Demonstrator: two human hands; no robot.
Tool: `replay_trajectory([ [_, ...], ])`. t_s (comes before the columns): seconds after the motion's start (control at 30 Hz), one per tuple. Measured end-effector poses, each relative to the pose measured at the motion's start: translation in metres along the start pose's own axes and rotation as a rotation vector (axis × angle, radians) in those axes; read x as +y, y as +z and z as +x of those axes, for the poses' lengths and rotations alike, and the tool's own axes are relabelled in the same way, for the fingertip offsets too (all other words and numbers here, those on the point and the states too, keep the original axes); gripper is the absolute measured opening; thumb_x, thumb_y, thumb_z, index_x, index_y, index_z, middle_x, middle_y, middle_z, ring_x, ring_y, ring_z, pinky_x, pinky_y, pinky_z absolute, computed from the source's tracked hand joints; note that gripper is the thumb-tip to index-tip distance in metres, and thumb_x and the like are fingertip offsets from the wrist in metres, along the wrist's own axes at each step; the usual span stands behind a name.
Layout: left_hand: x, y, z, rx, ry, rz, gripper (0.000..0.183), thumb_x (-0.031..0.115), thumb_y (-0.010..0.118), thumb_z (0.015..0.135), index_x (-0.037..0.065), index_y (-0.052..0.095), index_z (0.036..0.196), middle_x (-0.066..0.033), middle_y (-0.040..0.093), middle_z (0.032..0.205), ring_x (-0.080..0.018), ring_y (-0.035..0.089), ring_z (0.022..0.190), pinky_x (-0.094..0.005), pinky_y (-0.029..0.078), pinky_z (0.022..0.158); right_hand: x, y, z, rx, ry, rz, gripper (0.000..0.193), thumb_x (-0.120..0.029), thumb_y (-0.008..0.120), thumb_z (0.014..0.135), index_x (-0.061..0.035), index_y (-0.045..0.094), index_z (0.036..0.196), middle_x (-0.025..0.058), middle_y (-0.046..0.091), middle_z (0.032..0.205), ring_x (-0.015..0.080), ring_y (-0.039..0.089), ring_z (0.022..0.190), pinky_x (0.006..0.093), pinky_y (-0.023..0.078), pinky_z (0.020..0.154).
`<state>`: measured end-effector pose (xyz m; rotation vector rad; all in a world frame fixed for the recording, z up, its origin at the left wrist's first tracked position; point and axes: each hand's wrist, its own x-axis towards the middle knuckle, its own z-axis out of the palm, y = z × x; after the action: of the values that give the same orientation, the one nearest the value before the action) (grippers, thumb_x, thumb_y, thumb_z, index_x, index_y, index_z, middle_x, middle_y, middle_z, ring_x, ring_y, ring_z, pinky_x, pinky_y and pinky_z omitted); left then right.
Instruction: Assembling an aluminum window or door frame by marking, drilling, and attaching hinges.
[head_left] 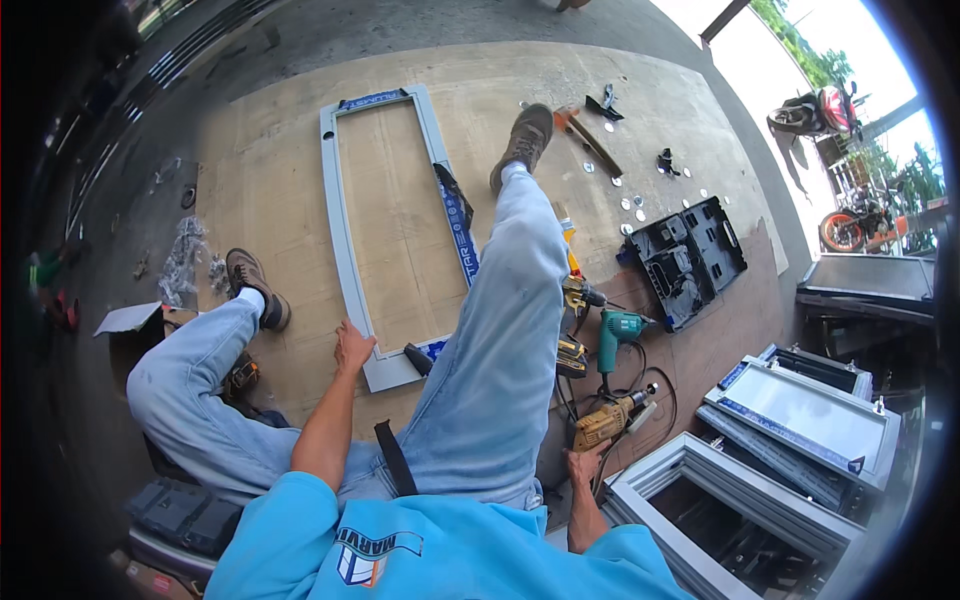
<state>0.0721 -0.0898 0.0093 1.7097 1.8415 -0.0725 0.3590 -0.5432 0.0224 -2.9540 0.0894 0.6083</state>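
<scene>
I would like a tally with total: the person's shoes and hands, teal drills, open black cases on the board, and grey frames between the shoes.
Brown shoes: 2
Left hand, right hand: 2
Teal drill: 1
Open black case: 1
Grey frame: 1
Total: 7

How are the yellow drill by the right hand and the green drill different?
The yellow drill is mustard-coloured; the green drill is bluish green. The right hand is at the yellow drill's back end, while no hand is at the green drill. Both point roughly toward the picture's right.
</scene>
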Motion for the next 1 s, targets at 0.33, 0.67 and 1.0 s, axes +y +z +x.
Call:
replay_trajectory([
  [0.33,0.054,-0.044,0.017,0.041,-0.017,-0.378,0.051,0.017,0.054,0.077,-0.001,0.039,0.122,-0.0293,0.046,0.119,-0.0434,0.054,0.107,-0.0489,0.047,0.088,-0.046,-0.158,-0.045,0.019,-0.262,0.153,0.076,-0.011,0.052,0.062,-0.0122,0.036,0.136,0.016,0.054,0.098,0.0324,0.057,0.079,0.04,0.047,0.07],
  [0.67,0.076,-0.021,-0.02,0.049,0.136,-0.443,0.052,0.034,0.06,0.081,-0.006,0.05,0.112,-0.0264,0.054,0.109,-0.0392,0.059,0.098,-0.0446,0.05,0.082,-0.093,-0.3,-0.164,-0.351,-0.557,0.808,0.051,-0.01,0.056,0.063,-0.0016,0.047,0.113,0.0085,0.055,0.075,0.0168,0.051,0.045,0.0285,0.044,0.039],
  [1.0,0.195,0.124,-0.06,-0.904,0.11,-1.814,0.063,0.061,0.036,0.089,0.006,0.061,0.108,-0.0124,0.062,0.099,-0.027,0.06,0.095,-0.0386,0.042,0.091,-0.184,-0.198,-0.086,-0.746,-0.926,0.883,0.048,-0.029,0.059,0.081,0.0001,0.05,0.118,0.0065,0.058,0.085,0.0147,0.058,0.068,0.0282,0.049,0.06],
])
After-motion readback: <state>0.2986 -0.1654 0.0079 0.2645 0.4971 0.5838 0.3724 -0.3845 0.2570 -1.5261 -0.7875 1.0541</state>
